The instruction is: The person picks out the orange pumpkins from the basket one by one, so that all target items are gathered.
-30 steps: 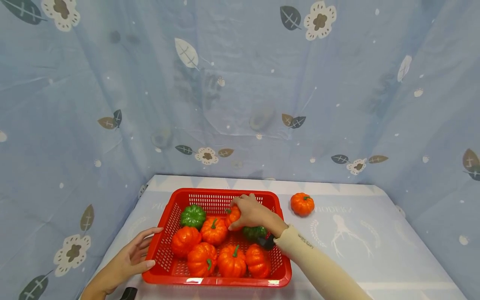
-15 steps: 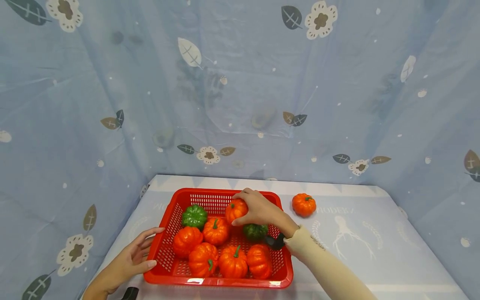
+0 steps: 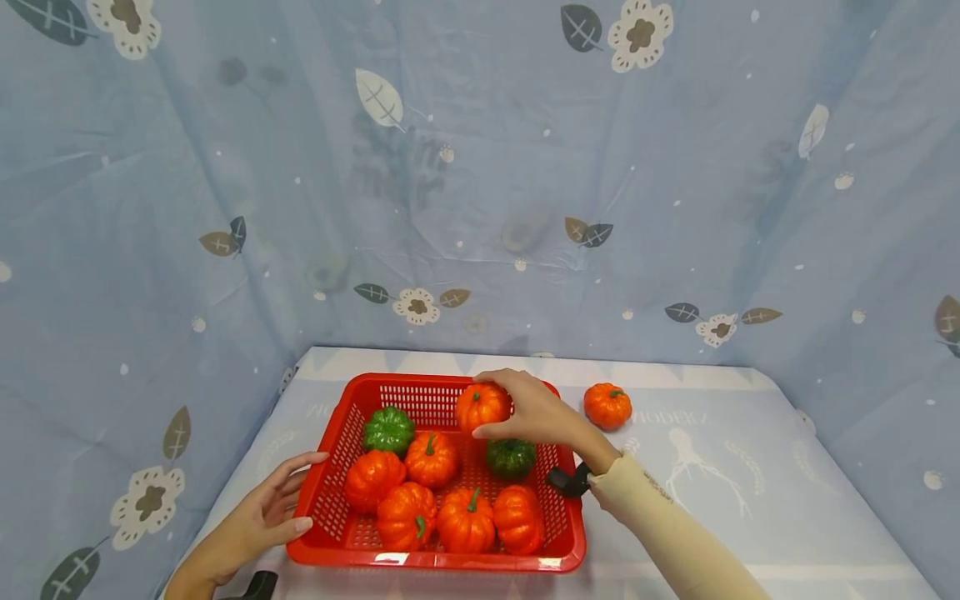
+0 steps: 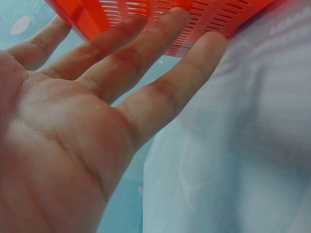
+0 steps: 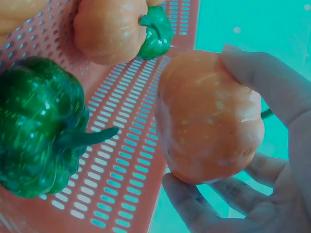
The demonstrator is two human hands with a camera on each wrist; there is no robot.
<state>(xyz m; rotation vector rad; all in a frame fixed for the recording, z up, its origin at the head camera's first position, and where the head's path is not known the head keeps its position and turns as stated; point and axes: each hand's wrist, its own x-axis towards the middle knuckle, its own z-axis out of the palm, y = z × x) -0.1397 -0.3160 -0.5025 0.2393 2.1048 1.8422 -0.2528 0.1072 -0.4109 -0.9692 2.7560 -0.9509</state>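
Observation:
My right hand (image 3: 528,408) grips a small orange pumpkin (image 3: 480,406) between thumb and fingers, above the back right part of the red basket (image 3: 450,563). The right wrist view shows this orange pumpkin (image 5: 209,119) close up, its stem turned toward the palm. Beneath and beside it in the basket sits a dark green pumpkin (image 3: 511,459). At the basket's left side, my left hand (image 3: 258,521) touches the rim with fingers extended. In the left wrist view, the left hand's fingers (image 4: 165,92) are straight against the slotted basket wall (image 4: 214,19).
Several orange pumpkins (image 3: 466,523) and a green pumpkin (image 3: 388,431) lie in the basket. Another orange pumpkin (image 3: 607,407) stands on the table (image 3: 750,483) right of it. A blue patterned cloth (image 3: 480,167) hangs behind the table.
My right hand has raised the orange pumpkin from among the others and shifted slightly right. The dark green pumpkin has come more fully into view. My left hand stays at the rim.

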